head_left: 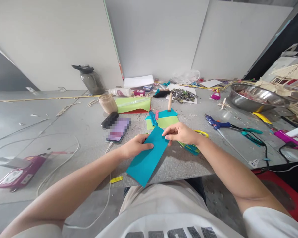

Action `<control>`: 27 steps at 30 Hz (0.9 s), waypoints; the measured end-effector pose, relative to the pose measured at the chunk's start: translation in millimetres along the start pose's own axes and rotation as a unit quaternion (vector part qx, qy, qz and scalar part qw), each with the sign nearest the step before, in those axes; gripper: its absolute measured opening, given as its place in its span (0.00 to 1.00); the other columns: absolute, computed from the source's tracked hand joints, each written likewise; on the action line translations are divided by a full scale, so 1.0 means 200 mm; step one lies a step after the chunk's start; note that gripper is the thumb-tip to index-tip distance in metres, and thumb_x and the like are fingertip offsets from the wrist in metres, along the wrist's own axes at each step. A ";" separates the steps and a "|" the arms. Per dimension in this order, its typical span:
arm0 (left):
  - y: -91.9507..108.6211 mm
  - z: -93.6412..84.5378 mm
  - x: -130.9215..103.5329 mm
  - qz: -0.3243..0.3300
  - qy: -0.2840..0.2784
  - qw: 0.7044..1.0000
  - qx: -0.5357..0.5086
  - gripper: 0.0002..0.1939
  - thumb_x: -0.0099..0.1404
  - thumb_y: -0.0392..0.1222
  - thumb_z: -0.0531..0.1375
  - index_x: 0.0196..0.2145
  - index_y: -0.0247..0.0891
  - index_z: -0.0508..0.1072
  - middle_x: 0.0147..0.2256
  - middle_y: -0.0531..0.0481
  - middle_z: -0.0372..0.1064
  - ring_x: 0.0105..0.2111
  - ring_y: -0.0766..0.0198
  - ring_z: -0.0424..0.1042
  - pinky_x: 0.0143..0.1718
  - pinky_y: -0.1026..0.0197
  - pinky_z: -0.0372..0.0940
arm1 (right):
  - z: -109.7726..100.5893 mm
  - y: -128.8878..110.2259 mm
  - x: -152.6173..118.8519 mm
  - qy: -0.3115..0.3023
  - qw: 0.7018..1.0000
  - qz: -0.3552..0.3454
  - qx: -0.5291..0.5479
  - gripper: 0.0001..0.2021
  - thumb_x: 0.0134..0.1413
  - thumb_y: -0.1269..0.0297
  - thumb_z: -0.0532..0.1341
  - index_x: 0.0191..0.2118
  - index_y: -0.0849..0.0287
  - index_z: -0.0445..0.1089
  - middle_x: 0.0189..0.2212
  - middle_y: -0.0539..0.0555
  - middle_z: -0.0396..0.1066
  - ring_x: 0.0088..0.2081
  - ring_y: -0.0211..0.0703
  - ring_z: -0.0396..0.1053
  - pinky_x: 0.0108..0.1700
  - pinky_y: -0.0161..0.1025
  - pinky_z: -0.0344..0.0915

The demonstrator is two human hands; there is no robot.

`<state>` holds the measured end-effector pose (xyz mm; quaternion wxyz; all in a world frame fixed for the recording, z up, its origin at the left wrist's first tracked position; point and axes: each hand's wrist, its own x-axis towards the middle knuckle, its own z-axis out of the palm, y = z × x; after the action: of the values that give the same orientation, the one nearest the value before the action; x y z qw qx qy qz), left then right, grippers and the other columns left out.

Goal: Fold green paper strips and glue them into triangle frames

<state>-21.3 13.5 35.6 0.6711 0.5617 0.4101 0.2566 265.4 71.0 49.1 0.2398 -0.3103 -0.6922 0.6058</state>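
A strip of blue paper (147, 160) is held tilted over the front edge of the table. My left hand (137, 145) grips its left side, thumb on top and fingers underneath. At the upper right corner of the paper, my right hand (177, 134) pinches the edge between thumb and fingers. Just beyond the paper lie a light green piece (169, 121), a blue utility knife (152, 118) and a small pink item (157, 114). Partly hidden under my right wrist are blue and green paper pieces (192, 150) and a yellow handle (201, 133).
Left of the hands are a phone (119, 129) with a cable, a jar (108, 103) and a power strip (21, 172). To the right are a glue gun (215, 121), pliers (252, 134) and a metal bowl (255, 99). Metal caps (182, 95) lie at the back.
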 end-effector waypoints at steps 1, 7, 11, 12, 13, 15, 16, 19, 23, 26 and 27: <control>0.00 0.00 0.00 -0.001 0.007 1.000 0.002 0.33 0.54 0.60 0.84 0.51 0.38 0.87 0.48 0.45 0.91 0.42 0.53 0.86 0.46 0.54 0.79 | 0.00 0.00 0.00 0.003 1.000 0.002 0.003 0.25 0.52 0.47 0.87 0.46 0.58 0.84 0.30 0.46 0.82 0.28 0.41 0.84 0.36 0.36 0.76; 0.00 0.01 0.00 -0.014 0.027 0.999 0.027 0.32 0.54 0.59 0.81 0.50 0.37 0.85 0.47 0.45 0.90 0.41 0.53 0.85 0.46 0.53 0.79 | 0.01 -0.01 0.00 0.017 1.000 0.017 0.007 0.38 0.53 0.54 0.87 0.65 0.56 0.76 0.28 0.44 0.84 0.30 0.46 0.87 0.39 0.38 0.77; 0.01 -0.01 0.02 -0.001 0.019 0.998 0.053 0.32 0.51 0.58 0.80 0.49 0.37 0.85 0.42 0.48 0.87 0.39 0.54 0.82 0.42 0.56 0.75 | -0.01 0.00 0.01 -0.002 0.998 0.062 -0.007 0.32 0.45 0.46 0.90 0.49 0.59 0.84 0.33 0.52 0.88 0.29 0.43 0.85 0.39 0.39 0.78; 0.02 -0.02 0.02 0.004 0.017 0.998 0.061 0.32 0.50 0.58 0.80 0.48 0.37 0.85 0.40 0.49 0.86 0.39 0.55 0.81 0.41 0.57 0.74 | -0.01 -0.01 0.01 -0.012 0.997 0.073 -0.017 0.31 0.43 0.43 0.90 0.43 0.60 0.84 0.34 0.54 0.89 0.29 0.42 0.84 0.39 0.39 0.78; 0.02 -0.02 0.02 0.009 0.016 0.998 0.067 0.31 0.50 0.58 0.80 0.48 0.37 0.85 0.40 0.49 0.86 0.39 0.54 0.81 0.40 0.57 0.74 | -0.01 -0.01 0.01 -0.021 0.996 0.082 -0.028 0.31 0.42 0.40 0.90 0.38 0.59 0.84 0.35 0.55 0.89 0.28 0.41 0.84 0.38 0.38 0.78; 0.03 -0.02 0.02 0.011 0.016 0.997 0.077 0.30 0.52 0.58 0.78 0.48 0.38 0.85 0.42 0.49 0.87 0.40 0.54 0.82 0.42 0.57 0.75 | -0.01 -0.02 0.01 -0.030 0.994 0.092 -0.051 0.30 0.44 0.37 0.89 0.34 0.59 0.83 0.34 0.55 0.88 0.28 0.40 0.83 0.37 0.37 0.76; 0.03 -0.02 0.01 0.008 0.019 0.997 0.081 0.29 0.54 0.58 0.78 0.48 0.38 0.85 0.43 0.49 0.88 0.40 0.54 0.82 0.43 0.56 0.75 | -0.01 -0.03 0.00 -0.028 0.994 0.091 -0.059 0.30 0.46 0.37 0.88 0.33 0.59 0.82 0.33 0.54 0.88 0.27 0.39 0.82 0.35 0.37 0.75; 0.04 0.00 0.00 0.003 0.029 0.996 0.090 0.28 0.55 0.59 0.77 0.48 0.40 0.85 0.44 0.49 0.89 0.40 0.53 0.83 0.44 0.54 0.77 | -0.01 -0.03 0.01 -0.018 0.994 0.081 -0.072 0.28 0.49 0.37 0.85 0.32 0.57 0.79 0.32 0.53 0.86 0.25 0.38 0.80 0.32 0.36 0.72; 0.03 0.01 0.00 0.003 0.039 0.993 0.108 0.27 0.54 0.60 0.75 0.46 0.40 0.85 0.42 0.50 0.88 0.40 0.53 0.81 0.43 0.55 0.75 | -0.02 -0.02 0.01 -0.015 0.993 0.078 -0.087 0.24 0.52 0.41 0.82 0.32 0.56 0.79 0.30 0.52 0.84 0.23 0.37 0.78 0.30 0.36 0.70; 0.03 0.00 0.00 0.011 0.039 0.991 0.126 0.27 0.55 0.61 0.74 0.45 0.40 0.84 0.42 0.49 0.88 0.40 0.53 0.81 0.44 0.54 0.76 | -0.02 -0.03 0.01 -0.014 0.991 0.088 -0.099 0.20 0.57 0.46 0.80 0.32 0.57 0.79 0.29 0.51 0.84 0.24 0.37 0.78 0.31 0.36 0.71; 0.04 0.00 0.00 0.012 0.036 0.991 0.128 0.27 0.55 0.62 0.74 0.44 0.40 0.84 0.42 0.49 0.88 0.40 0.52 0.81 0.44 0.53 0.76 | -0.03 -0.03 0.01 -0.015 0.991 0.092 -0.101 0.19 0.58 0.48 0.80 0.31 0.56 0.79 0.29 0.51 0.84 0.24 0.37 0.78 0.32 0.36 0.72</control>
<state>-20.2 15.5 42.5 0.5750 0.6385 0.4568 0.2304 266.9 75.8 55.8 0.1401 -0.3858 -0.7222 0.5567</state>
